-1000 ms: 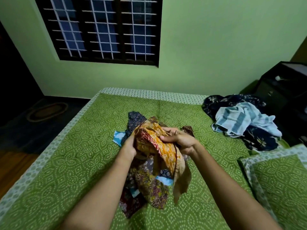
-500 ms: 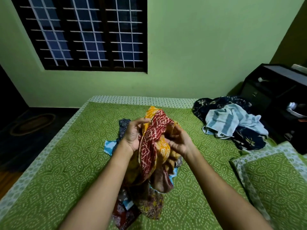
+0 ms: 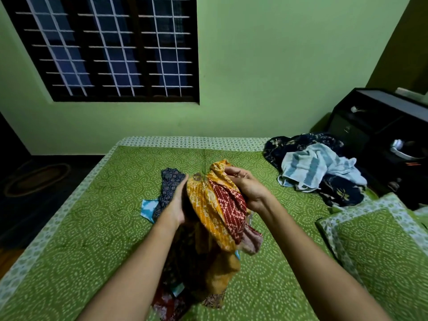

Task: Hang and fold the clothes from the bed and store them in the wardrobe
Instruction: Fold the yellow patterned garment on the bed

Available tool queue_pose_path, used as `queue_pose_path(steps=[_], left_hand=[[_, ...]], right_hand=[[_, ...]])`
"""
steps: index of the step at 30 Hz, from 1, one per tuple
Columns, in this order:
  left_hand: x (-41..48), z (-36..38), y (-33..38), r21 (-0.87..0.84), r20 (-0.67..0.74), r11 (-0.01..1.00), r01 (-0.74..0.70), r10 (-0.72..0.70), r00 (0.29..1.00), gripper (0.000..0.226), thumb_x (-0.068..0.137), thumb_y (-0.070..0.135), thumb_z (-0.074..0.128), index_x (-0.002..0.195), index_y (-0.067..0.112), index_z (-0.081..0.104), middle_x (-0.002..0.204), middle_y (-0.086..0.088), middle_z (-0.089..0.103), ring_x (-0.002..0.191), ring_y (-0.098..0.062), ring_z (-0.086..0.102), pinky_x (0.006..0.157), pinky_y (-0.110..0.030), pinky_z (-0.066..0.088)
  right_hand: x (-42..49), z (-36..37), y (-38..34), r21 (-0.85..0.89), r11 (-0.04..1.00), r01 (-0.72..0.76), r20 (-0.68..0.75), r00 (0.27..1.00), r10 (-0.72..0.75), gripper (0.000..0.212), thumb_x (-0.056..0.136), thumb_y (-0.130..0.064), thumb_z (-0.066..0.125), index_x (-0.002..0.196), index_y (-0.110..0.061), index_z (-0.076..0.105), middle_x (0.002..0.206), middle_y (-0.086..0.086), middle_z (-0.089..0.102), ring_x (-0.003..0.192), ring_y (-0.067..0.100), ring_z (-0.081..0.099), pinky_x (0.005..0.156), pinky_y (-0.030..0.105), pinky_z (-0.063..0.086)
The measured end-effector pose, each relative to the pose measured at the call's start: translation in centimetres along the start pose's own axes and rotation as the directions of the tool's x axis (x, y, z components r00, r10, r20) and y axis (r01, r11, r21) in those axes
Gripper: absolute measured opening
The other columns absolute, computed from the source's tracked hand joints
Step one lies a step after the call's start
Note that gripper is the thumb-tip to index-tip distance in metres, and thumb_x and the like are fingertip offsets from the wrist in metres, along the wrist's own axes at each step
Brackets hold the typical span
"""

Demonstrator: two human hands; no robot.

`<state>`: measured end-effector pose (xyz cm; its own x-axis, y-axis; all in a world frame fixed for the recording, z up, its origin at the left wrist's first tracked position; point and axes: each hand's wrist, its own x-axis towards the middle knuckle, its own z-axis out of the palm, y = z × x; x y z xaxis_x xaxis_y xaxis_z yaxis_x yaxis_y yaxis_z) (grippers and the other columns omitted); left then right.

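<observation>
The patterned garment (image 3: 215,205), orange-yellow with a dark red panel, is held bunched above the middle of the bed (image 3: 92,228), its lower folds hanging down onto more loose printed cloth on the near part of the cover. The right hand (image 3: 245,184) grasps the bundle at its upper right edge, fingers curled and pinching the fabric. The left hand (image 3: 178,205) lies against the left side of the bundle with the visible fingers extended, pressing and supporting rather than clenching; its thumb is hidden by the cloth. Just beyond the left hand, a dark blue printed cloth (image 3: 170,184) and a light blue piece (image 3: 148,208) lie flat on the bed. At the far right of the bed a striped towel (image 3: 305,165) rests on top of a dark floral garment (image 3: 301,144), both crumpled. A pillow (image 3: 382,251) occupies the near right corner, and a dark cabinet (image 3: 382,117) stands beyond it against the wall. Judged status: early stage. No folded or hung item is visible, several items lie unsorted, and the wardrobe is not in view. The current step appears to be finding the garment's edges so it can be opened out for folding; folding, hanging and storage all remain.
</observation>
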<state>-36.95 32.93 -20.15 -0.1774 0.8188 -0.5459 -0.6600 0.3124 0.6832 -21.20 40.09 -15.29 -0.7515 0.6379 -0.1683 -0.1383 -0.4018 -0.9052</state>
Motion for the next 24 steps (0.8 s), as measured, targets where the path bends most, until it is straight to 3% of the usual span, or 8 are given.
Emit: queue_pose_path(steps=[4,7,10,13,14,18,21,24], left_hand=[[1.8,-0.2,1.0,0.399,-0.145,0.913,0.084,-0.028,0.989,0.042,0.093,0.028,0.053,0.066,0.002,0.071,0.066,-0.014,0.070,0.059,-0.022,0.067,0.068,-0.032,0.051],[3.9,-0.3,1.7,0.547,-0.372,0.834,-0.080,0.327,0.869,0.028,0.096,0.016,0.049,0.109,-0.007,0.058,0.108,-0.022,0.065,0.094,-0.028,0.063,0.074,-0.032,0.048],[4.0,0.5,2.8,0.480,-0.390,0.821,-0.308,0.514,0.764,0.032,0.099,0.020,0.043,0.115,-0.006,0.053,0.121,-0.025,0.058,0.106,-0.030,0.057,0.088,-0.038,0.046],[2.3,2.1,4.1,0.541,-0.259,0.688,-0.484,0.684,0.682,0.027,0.099,0.025,0.044,0.103,0.002,0.057,0.097,-0.013,0.061,0.098,-0.023,0.055,0.083,-0.033,0.043],[1.6,2.5,4.6,0.529,-0.193,0.655,-0.540,0.712,0.675,0.022,0.099,0.025,0.045,0.098,0.007,0.057,0.093,-0.009,0.060,0.095,-0.020,0.054,0.082,-0.032,0.042],[-1.1,4.2,6.5,0.345,0.057,0.685,-0.642,0.667,0.742,0.014,0.097,0.013,0.046,0.094,0.007,0.058,0.088,-0.006,0.067,0.078,-0.015,0.063,0.077,-0.026,0.052],[-2.9,5.1,6.9,0.326,0.248,0.730,-0.601,0.547,0.799,0.019,0.096,0.010,0.044,0.087,0.004,0.060,0.074,-0.004,0.065,0.060,-0.010,0.064,0.060,-0.021,0.054],[-4.2,5.2,7.5,0.300,0.331,0.742,-0.599,0.508,0.795,0.021,0.095,0.010,0.043,0.082,0.005,0.059,0.064,0.001,0.066,0.056,-0.008,0.062,0.056,-0.018,0.052]], right_hand=[[0.4,-1.5,0.0,-0.162,0.986,0.039,-0.032,0.998,-0.044,0.018,0.088,0.008,0.053,0.093,-0.004,0.065,0.067,0.004,0.070,0.055,0.010,0.064,0.055,0.020,0.054],[0.5,-2.7,0.6,-0.438,0.898,0.039,0.000,0.999,-0.043,0.011,0.085,0.004,0.060,0.084,-0.005,0.067,0.069,0.003,0.066,0.059,0.010,0.060,0.060,0.021,0.051],[0.0,-3.4,0.7,-0.759,0.644,-0.096,-0.028,0.993,0.115,0.018,0.084,-0.001,0.066,0.070,-0.011,0.062,0.058,-0.003,0.059,0.055,0.008,0.055,0.051,0.021,0.049],[0.0,-3.5,0.2,-0.906,0.368,-0.211,-0.171,0.976,0.138,0.010,0.084,-0.005,0.067,0.076,-0.009,0.065,0.068,0.004,0.063,0.062,0.014,0.060,0.046,0.025,0.053],[0.3,-3.5,-0.1,-0.899,0.386,-0.207,-0.203,0.978,0.052,0.002,0.084,-0.007,0.067,0.083,-0.006,0.066,0.076,0.008,0.066,0.066,0.016,0.062,0.048,0.026,0.054],[1.4,-2.9,-2.0,-0.803,0.589,0.091,-0.154,0.923,-0.353,0.038,0.084,-0.021,0.070,0.119,-0.013,0.058,0.124,0.006,0.059,0.106,0.018,0.058,0.085,0.036,0.054],[1.4,-1.2,-3.5,-0.729,0.592,0.344,0.153,0.925,-0.349,0.058,0.085,-0.025,0.067,0.137,-0.030,0.042,0.144,-0.004,0.041,0.130,0.010,0.039,0.104,0.032,0.039],[1.8,-0.7,-3.8,-0.647,0.682,0.341,0.308,0.935,-0.175,0.058,0.083,-0.022,0.068,0.136,-0.022,0.044,0.133,0.003,0.053,0.125,0.014,0.049,0.109,0.036,0.036]])
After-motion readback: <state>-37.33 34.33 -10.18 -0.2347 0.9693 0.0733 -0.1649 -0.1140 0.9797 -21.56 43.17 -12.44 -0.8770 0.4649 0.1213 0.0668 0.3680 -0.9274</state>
